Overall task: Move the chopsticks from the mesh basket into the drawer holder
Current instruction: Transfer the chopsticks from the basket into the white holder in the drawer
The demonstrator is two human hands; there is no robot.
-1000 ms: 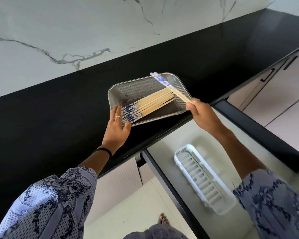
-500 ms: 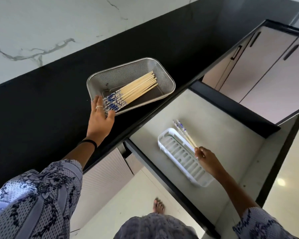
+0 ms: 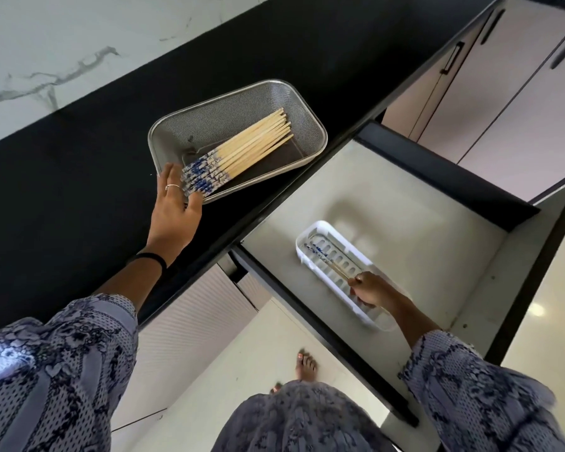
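Beside the open drawer point(image 3: 431, 203), head view: the mesh basket point(image 3: 310, 125) stands on the black surface point(image 3: 79, 177), just behind the drawer's front edge. A bundle of chopsticks point(image 3: 242, 148) lies flat in the basket, blue-patterned ends toward the left hand point(image 3: 177, 207). The left hand rests on the surface at the basket's near-left corner, fingers point(image 3: 168, 172) spread open and touching the rim, gripping nothing.

Inside the drawer, the white holder point(image 3: 307, 236) lies on the drawer floor, slightly toward the person. The right hand point(image 3: 372, 290) is over the holder's near end, fingers closed on the plain ends of a pair of chopsticks point(image 3: 325, 257). The pair slants down into the holder, patterned ends near its far end; whether it rests fully on the slotted base cannot be determined.

Step in hand: depositing one pair. Most of the task remains, as the bulk of the chopsticks is in the basket.

Next move: release the pair so it lies lengthwise in the holder, then return the right hand to the basket. Keep the basket steadied with the left hand.
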